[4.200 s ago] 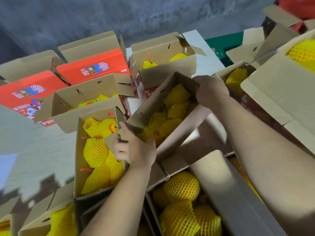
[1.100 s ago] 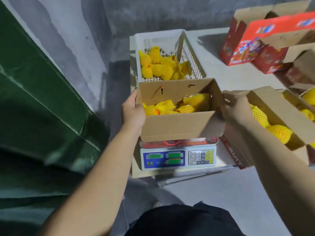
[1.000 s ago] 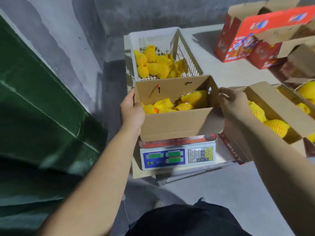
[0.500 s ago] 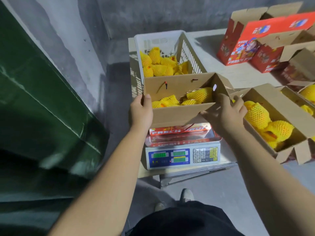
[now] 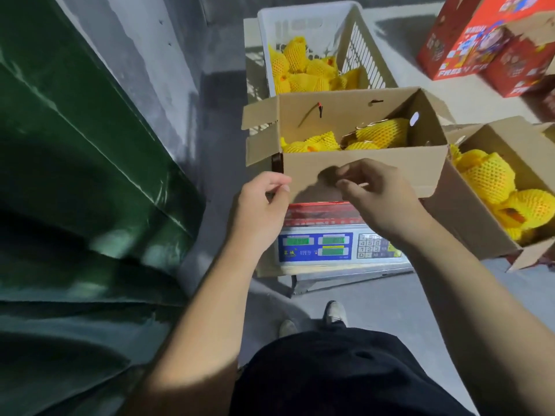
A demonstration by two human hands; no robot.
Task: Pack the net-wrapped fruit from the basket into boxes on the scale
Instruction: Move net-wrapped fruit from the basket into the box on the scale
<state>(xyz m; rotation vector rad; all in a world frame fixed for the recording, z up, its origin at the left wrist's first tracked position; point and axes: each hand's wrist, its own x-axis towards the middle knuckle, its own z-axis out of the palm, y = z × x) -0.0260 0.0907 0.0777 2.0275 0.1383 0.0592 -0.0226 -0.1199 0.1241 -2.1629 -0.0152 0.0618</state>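
Sitting on the scale (image 5: 336,246), the open box (image 5: 360,169) holds net-wrapped fruit (image 5: 381,133). Both hands hover before its near wall — left hand (image 5: 259,208) and right hand (image 5: 375,199) with fingers loosely curled, grasping nothing.

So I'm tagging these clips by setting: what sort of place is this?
Most likely a fruit packing spot in a warehouse or back room. A cardboard box of net-wrapped fruit sits on a digital scale, a white basket of more fruit stands behind it, and red printed boxes stand nearby on bare concrete.
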